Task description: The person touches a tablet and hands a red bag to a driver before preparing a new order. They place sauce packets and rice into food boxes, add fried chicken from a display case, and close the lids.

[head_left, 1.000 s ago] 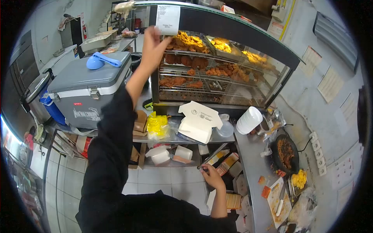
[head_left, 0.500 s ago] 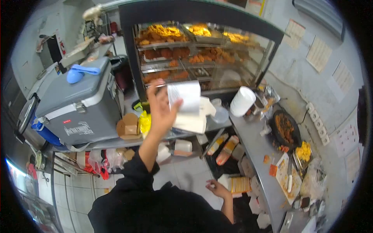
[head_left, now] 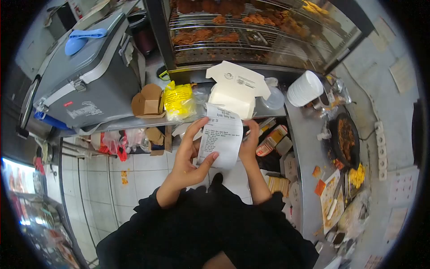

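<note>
Printed slip (head_left: pixel 221 141): we had it in mid-air, text facing us, over the floor and just off the bench's front edge.
Left hand (head_left: pixel 184 163): grip pinched on the slip, thumb across the printed face, fingers behind the left edge.
Right hand (head_left: pixel 249 144): right by the slip's right edge, something dark at the fingers; we couldn't tell whether that grip had hold of anything.
Front bench (head_left: pixel 156 122): display case (head_left: pixel 160 36) stood along its back edge.
White carton (head_left: pixel 230 96): lid up, near the front edge; the slip's top overlapped it in our view.
Yellow bag (head_left: pixel 178 101): left of the white carton, near the front edge.
Brown carton (head_left: pixel 148 101): between bag and grey cooler (head_left: pixel 98 71).
Blue scoop (head_left: pixel 75 45): on the cooler lid.
Bowl stack (head_left: pixel 305 88): white, at the corner where both benches met; clear tub (head_left: pixel 272 99) just left.
Side bench (head_left: pixel 309 143): black dish (head_left: pixel 346 134) of reddish-brown food toward the wall edge; stained board (head_left: pixel 330 188) with a knife (head_left: pixel 332 208) nearer us.
</note>
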Demonstrator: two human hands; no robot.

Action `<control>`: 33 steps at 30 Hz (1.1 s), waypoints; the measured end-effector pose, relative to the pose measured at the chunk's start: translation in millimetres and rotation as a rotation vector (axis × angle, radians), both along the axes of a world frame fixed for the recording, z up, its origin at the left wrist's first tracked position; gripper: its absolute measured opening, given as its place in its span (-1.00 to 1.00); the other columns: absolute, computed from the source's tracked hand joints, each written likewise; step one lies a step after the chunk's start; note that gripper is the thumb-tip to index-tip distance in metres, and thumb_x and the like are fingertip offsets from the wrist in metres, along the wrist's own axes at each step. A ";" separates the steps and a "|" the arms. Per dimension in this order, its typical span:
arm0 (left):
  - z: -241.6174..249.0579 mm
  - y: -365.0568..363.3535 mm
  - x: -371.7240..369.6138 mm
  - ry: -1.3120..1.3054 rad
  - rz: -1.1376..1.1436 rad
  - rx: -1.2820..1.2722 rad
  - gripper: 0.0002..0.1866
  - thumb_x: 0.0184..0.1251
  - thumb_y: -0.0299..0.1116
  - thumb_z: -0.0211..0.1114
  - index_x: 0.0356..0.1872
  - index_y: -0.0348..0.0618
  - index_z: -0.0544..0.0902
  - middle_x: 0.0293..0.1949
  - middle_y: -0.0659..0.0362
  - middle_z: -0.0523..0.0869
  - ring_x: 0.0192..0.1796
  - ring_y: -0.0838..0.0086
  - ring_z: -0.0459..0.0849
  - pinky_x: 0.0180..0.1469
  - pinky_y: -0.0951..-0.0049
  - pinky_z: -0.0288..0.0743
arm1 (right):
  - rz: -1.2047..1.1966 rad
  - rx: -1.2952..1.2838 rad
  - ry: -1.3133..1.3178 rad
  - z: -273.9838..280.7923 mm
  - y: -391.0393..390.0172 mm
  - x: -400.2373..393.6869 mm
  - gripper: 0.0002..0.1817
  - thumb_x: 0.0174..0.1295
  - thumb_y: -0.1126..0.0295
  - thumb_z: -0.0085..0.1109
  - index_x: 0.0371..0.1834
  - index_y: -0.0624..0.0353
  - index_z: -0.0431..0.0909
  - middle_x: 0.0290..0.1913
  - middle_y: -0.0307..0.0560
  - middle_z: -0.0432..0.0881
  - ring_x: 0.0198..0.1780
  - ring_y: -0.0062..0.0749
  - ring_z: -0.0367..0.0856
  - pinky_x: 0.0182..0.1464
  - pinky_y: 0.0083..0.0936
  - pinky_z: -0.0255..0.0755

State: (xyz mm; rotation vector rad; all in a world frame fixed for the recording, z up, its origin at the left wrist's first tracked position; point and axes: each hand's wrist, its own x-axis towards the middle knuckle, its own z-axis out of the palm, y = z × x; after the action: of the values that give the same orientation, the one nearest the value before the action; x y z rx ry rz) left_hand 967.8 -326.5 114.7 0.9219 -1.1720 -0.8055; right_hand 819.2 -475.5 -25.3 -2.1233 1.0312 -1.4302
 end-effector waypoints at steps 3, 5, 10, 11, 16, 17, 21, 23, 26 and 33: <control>5.8 2.2 -4.3 0.009 0.118 0.039 -0.20 0.12 -0.71 0.22 0.38 -0.31 0.01 0.22 -0.10 0.37 0.17 0.29 0.51 0.17 0.38 0.40 | 0.066 -0.018 0.276 21.0 -40.5 59.2 -0.58 0.11 0.30 0.20 0.02 0.23 0.41 0.03 0.09 0.43 0.14 -0.06 0.33 0.21 -0.21 0.14; -0.7 -0.5 -3.5 -0.017 0.182 0.000 -0.19 0.11 -0.72 0.22 0.38 -0.32 -0.01 0.22 -0.12 0.37 0.19 0.27 0.49 0.21 0.35 0.36 | -0.002 -0.147 0.536 0.2 -59.7 90.3 -0.52 0.12 0.19 0.20 0.05 0.22 0.41 0.06 0.09 0.41 0.21 -0.08 0.28 0.26 -0.18 0.07; -20.8 4.7 3.3 -0.047 0.354 -0.021 -0.14 0.09 -0.74 0.22 0.39 -0.28 -0.07 0.23 -0.14 0.35 0.18 0.22 0.49 0.20 0.29 0.38 | 0.161 0.271 0.880 -29.8 -79.2 115.0 -0.62 0.18 0.22 0.05 0.02 0.16 0.47 0.03 0.04 0.50 0.05 -0.08 0.50 0.04 -0.13 0.38; -23.9 2.6 6.8 -0.060 0.392 -0.038 -0.13 0.09 -0.74 0.22 0.39 -0.27 -0.07 0.23 -0.14 0.34 0.18 0.21 0.49 0.20 0.28 0.38 | 0.209 0.447 0.938 -29.2 -83.4 115.9 -0.66 0.19 0.25 0.01 -0.01 0.14 0.49 0.00 0.03 0.53 0.00 -0.08 0.55 -0.03 -0.13 0.44; -42.5 -12.6 42.0 -0.135 0.457 -0.044 -0.14 0.09 -0.75 0.21 0.39 -0.26 -0.07 0.29 -0.14 0.24 0.22 0.17 0.44 0.23 0.24 0.35 | 0.251 0.228 0.919 -52.3 -97.3 96.5 -0.75 0.19 0.40 -0.09 -0.13 0.09 0.56 -0.13 -0.04 0.63 -0.11 -0.16 0.63 -0.20 -0.23 0.53; -49.2 -14.9 52.9 -0.137 0.459 -0.029 -0.13 0.09 -0.75 0.21 0.40 -0.26 -0.08 0.30 -0.12 0.24 0.24 0.18 0.42 0.25 0.23 0.33 | 0.244 0.243 0.922 -45.4 -97.7 92.0 -0.75 0.19 0.41 -0.09 -0.15 0.09 0.57 -0.15 -0.05 0.63 -0.10 -0.17 0.63 -0.21 -0.26 0.53; -65.1 -25.2 112.1 -0.414 0.671 -0.039 -0.19 0.08 -0.77 0.19 0.38 -0.29 0.01 0.31 -0.02 0.14 0.30 0.18 0.33 0.26 0.24 0.31 | 0.251 0.184 0.909 -27.2 -105.0 74.1 -0.65 0.12 0.44 0.11 0.03 0.03 0.52 -0.09 -0.10 0.62 0.05 -0.24 0.55 0.23 0.11 0.09; -50.6 -26.1 142.5 -0.340 0.825 0.094 -0.18 0.09 -0.76 0.19 0.39 -0.27 0.01 0.34 -0.03 0.15 0.34 0.22 0.27 0.31 0.28 0.23 | 0.231 0.247 0.926 -29.1 -108.0 71.6 -0.41 -0.02 0.38 0.32 0.17 -0.05 0.41 0.06 -0.15 0.51 0.20 -0.25 0.38 0.28 0.26 -0.19; -57.2 -26.1 180.3 -0.091 0.931 0.010 -0.28 0.10 -0.73 0.21 0.33 -0.25 0.18 0.30 -0.03 0.27 0.30 0.27 0.32 0.31 0.35 0.20 | 0.151 0.263 1.021 9.1 -99.1 76.0 -0.14 -0.15 0.33 0.42 0.33 -0.07 0.24 0.24 -0.19 0.31 0.35 -0.16 0.13 0.31 0.22 -0.19; -59.2 -8.5 183.2 -0.190 1.063 0.122 -0.50 0.09 -0.73 0.12 0.14 -0.31 0.46 0.18 0.01 0.44 0.23 0.32 0.40 0.27 0.41 0.21 | 0.060 0.248 1.086 22.9 -76.2 71.5 -0.12 -0.11 0.30 0.42 0.35 -0.06 0.19 0.28 0.02 0.19 0.32 -0.09 0.12 0.28 0.15 -0.16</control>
State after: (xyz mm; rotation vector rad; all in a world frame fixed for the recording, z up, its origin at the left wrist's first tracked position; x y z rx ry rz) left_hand 1151.0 -335.1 55.5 1.5332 -0.6221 0.0818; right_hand 890.6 -551.7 -2.4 -2.6728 1.3419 0.0193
